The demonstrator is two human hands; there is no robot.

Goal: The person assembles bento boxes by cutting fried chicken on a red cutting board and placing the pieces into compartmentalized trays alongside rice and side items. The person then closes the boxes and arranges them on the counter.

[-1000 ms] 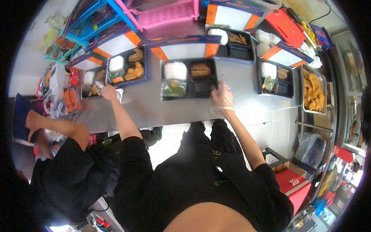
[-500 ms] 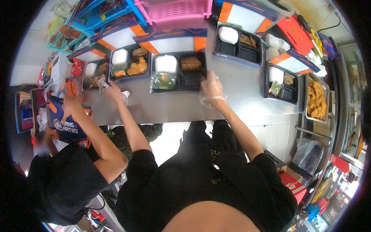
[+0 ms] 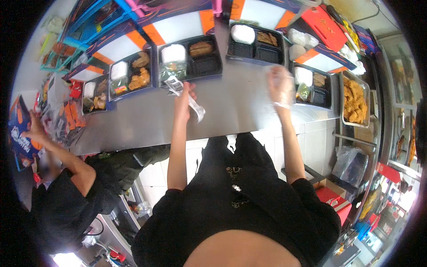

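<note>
My left hand (image 3: pixel 183 100) is closed around a small printed packet (image 3: pixel 174 85) with a white, curved end hanging below the fingers; its exact kind is unclear. Just beyond it sits an open meal box (image 3: pixel 207 67) with a wrapped white portion, a bag of greens and a brown piece of food. My right hand (image 3: pixel 280 86), in a clear plastic glove, hovers over the steel table, its fingers smeared by motion. Beside it is the right-hand meal box (image 3: pixel 321 96); a further meal box (image 3: pixel 269 54) stands behind it.
Two more filled boxes, a middle-left one (image 3: pixel 129 75) and a far-left one (image 3: pixel 94 95), line the steel table (image 3: pixel 231 102). A metal tray of fried pieces (image 3: pixel 355 100) lies at the right end. At left, a co-worker's hand (image 3: pixel 36 130) holds a dark blue package (image 3: pixel 20 135).
My view has shifted right. My left hand has moved right with the packet, to the front of the middle box. My right hand has left that box's edge and swung right toward the right-hand box.
</note>
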